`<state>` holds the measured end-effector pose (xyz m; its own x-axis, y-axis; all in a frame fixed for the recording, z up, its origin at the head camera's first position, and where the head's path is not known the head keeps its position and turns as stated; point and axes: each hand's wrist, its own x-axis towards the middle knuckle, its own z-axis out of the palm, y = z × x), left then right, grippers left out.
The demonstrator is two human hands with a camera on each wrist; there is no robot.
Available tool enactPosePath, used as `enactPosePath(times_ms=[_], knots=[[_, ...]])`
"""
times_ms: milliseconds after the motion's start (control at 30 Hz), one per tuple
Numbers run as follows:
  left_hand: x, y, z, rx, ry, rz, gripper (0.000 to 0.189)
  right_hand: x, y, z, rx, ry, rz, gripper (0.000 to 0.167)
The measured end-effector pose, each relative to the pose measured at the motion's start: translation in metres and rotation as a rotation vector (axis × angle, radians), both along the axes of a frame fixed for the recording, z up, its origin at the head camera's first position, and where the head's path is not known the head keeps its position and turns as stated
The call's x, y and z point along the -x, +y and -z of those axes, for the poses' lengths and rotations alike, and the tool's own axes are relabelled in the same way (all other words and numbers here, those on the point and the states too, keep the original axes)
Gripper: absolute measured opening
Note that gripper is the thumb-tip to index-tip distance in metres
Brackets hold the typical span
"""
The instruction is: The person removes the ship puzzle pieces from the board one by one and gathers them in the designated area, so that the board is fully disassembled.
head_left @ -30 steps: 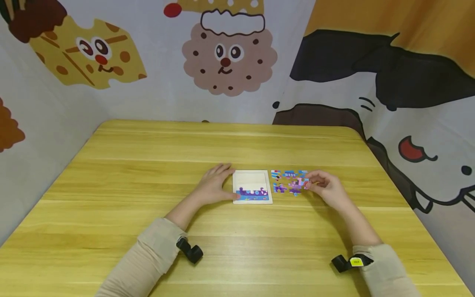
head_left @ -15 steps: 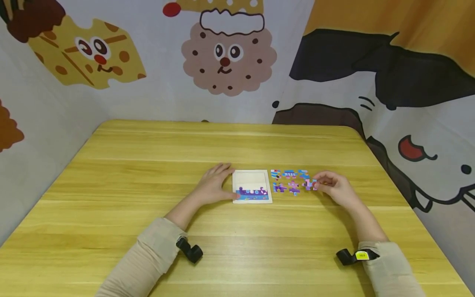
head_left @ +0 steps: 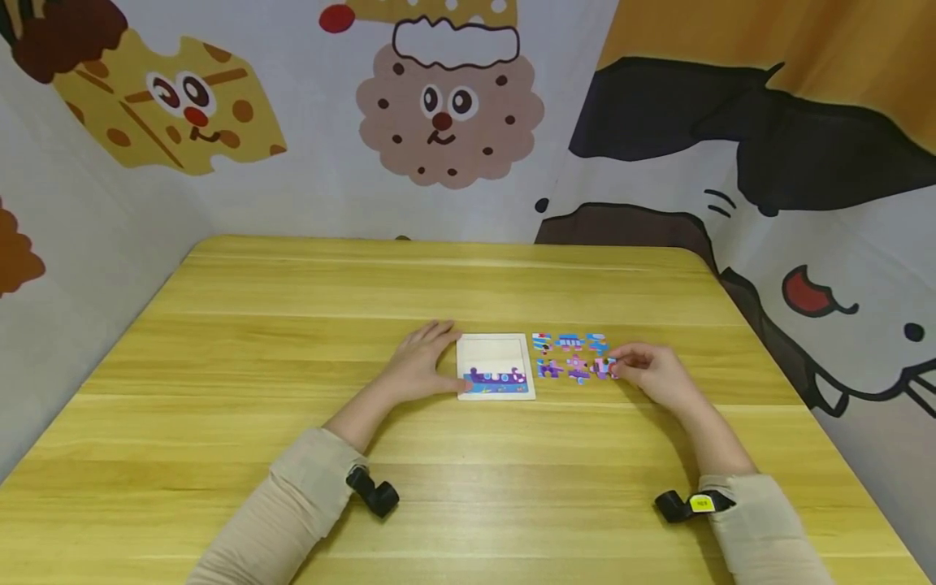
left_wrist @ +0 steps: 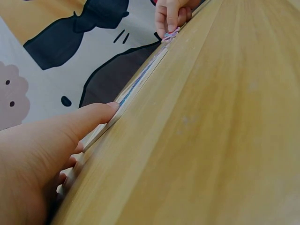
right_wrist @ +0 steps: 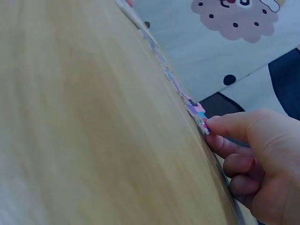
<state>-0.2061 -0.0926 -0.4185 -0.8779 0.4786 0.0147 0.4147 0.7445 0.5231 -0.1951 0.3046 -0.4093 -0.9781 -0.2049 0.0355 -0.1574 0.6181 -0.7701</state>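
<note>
In the head view my left hand [head_left: 422, 361] rests at the left side of a white-framed puzzle tray [head_left: 500, 338]. Its thumb lies on the tray's lower left corner, fingers spread along the edge. Purple and blue pieces fill the tray's bottom strip; the upper part shows bare backing. To the right, my right hand [head_left: 654, 374] pinches a pink and purple jigsaw piece [head_left: 603, 368] between thumb and forefinger, low at the table. The right wrist view shows the thumb on this piece's [right_wrist: 196, 108] end, the other fingers curled beneath.
Several loose jigsaw pieces [head_left: 570, 342] lie in two rows between the tray and my right hand. The wooden table [head_left: 468, 479] meets a cartoon-printed wall cloth [head_left: 292, 203] at the back. Each wrist carries a black camera.
My right hand first drew the jigsaw piece rightward from the others, then brought it slightly back left and lower, with the piece turned. The left hand and the tray stay put.
</note>
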Motion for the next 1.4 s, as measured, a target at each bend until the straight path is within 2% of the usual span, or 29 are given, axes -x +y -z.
enactPosePath(times_ms=[167, 433, 700, 967, 1267, 1400], knots=[[0.000, 0.000, 0.001, -0.006, 0.006, -0.002, 0.094, -0.001, -0.003, -0.002, -0.049, 0.013, 0.001, 0.021], [0.001, 0.000, 0.003, -0.003, 0.003, -0.009, 0.094, -0.005, -0.008, 0.000, -0.173, 0.122, 0.005, 0.015], [0.000, 0.000, 0.001, -0.006, -0.002, -0.007, 0.094, -0.007, -0.008, 0.000, -0.166, 0.099, 0.028, 0.014], [0.000, -0.001, 0.001, -0.004, 0.009, 0.002, 0.094, -0.007, -0.009, -0.001, -0.138, 0.117, 0.049, 0.015], [0.000, 0.000, 0.000, -0.005, 0.002, 0.003, 0.094, -0.009, -0.023, -0.006, -0.091, 0.211, 0.098, 0.016], [0.000, 0.000, -0.001, -0.006, -0.002, 0.002, 0.094, -0.009, -0.037, -0.008, -0.060, 0.272, 0.076, 0.015]])
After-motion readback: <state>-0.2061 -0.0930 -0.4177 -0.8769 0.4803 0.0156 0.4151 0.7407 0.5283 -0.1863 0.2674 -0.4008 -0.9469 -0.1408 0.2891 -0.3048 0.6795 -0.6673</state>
